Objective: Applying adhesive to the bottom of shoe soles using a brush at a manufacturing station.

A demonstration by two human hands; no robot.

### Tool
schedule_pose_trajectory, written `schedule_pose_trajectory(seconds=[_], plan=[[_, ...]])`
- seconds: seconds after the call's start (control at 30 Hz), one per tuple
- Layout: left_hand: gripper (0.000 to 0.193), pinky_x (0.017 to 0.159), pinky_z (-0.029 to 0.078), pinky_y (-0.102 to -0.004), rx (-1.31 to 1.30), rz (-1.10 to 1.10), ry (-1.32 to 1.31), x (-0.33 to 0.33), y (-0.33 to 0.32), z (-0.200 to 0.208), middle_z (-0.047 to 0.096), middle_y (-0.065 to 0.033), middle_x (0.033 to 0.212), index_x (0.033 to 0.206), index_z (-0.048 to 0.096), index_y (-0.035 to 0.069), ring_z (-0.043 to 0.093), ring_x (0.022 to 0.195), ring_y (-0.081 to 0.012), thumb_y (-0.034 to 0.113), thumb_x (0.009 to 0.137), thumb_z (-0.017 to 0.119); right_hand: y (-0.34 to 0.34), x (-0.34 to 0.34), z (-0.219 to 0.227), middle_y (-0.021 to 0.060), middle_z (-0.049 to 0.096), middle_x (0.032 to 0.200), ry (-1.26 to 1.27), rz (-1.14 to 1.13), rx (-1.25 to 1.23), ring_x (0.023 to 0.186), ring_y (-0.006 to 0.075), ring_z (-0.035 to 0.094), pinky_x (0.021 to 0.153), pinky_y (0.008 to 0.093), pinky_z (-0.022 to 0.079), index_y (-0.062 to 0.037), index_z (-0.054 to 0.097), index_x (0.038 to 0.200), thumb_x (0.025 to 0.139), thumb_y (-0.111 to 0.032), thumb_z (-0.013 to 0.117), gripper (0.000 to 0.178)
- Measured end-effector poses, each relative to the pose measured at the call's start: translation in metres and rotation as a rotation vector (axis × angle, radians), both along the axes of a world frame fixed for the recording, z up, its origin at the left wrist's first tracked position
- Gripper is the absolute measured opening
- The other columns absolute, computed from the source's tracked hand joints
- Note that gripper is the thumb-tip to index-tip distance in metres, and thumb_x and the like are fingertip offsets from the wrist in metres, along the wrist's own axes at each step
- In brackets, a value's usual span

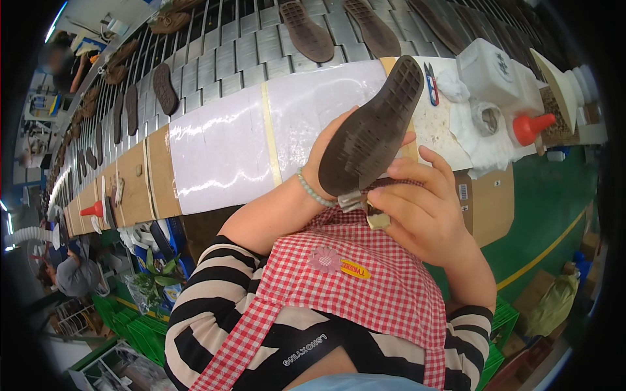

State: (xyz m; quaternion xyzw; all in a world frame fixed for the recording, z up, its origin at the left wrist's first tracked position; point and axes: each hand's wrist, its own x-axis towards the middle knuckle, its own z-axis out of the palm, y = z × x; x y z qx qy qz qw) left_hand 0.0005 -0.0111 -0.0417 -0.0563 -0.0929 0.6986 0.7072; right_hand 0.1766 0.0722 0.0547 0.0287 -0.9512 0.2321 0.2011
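A dark brown shoe sole (372, 133) is held up in front of my chest, tilted, with its gridded end pointing away to the upper right. My left hand (321, 151) is closed around its left edge, and the fingers are mostly hidden behind it. Beside the sole's near end, my right hand (422, 207) pinches a small cream-coloured block (378, 221) between thumb and fingers. What the block is made of I cannot tell. Just below the sole's near end shows a small greyish piece (352, 201), partly covered; its kind is unclear.
Beyond the white-covered work surface (222, 146) runs a metal slat conveyor (248, 55) carrying several brown soles (306, 36). Thread snips (432, 86), a white jug (489, 68) and a red nozzle (531, 128) lie to the right. A cardboard box (492, 212) stands below.
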Motion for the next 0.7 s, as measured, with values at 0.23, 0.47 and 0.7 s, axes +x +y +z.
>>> schedule_pose_trajectory(seconds=[0.23, 0.47, 0.7], plan=[[0.047, 0.106, 0.051, -0.0478, -0.119, 0.079, 0.588, -0.001, 0.0, 0.01, 0.053, -0.0263, 0.14, 0.143, 0.044, -0.006, 0.047, 0.137, -0.0398, 0.024, 0.11, 0.031, 0.005, -0.008, 0.001, 0.0012, 0.069, 0.104, 0.081, -0.141, 0.05, 0.114, 0.0244, 0.06, 0.11, 0.0535, 0.037, -0.0106, 0.072, 0.107, 0.067, -0.01, 0.078, 0.04], [0.046, 0.114, 0.038, -0.0605, -0.182, 0.184, 0.254, -0.011, 0.005, 0.025, 0.052, -0.02, 0.143, 0.14, 0.047, -0.003, 0.043, 0.14, -0.0407, 0.028, 0.109, 0.036, -0.01, 0.004, -0.001, 0.0072, 0.067, 0.107, 0.071, -0.272, -0.354, 0.103, 0.0235, 0.064, 0.097, 0.041, 0.048, -0.0047, 0.069, 0.111, 0.066, -0.003, 0.083, 0.047], [0.044, 0.116, 0.038, -0.0608, -0.146, 0.241, 0.211, -0.007, 0.006, 0.035, 0.049, -0.0206, 0.144, 0.141, 0.045, -0.004, 0.043, 0.139, -0.0406, 0.025, 0.109, 0.037, -0.021, -0.001, -0.035, 0.0108, 0.064, 0.107, 0.067, -0.356, -0.725, 0.089, 0.0172, 0.063, 0.08, 0.0293, 0.052, -0.0004, 0.065, 0.115, 0.073, -0.002, 0.084, 0.046]])
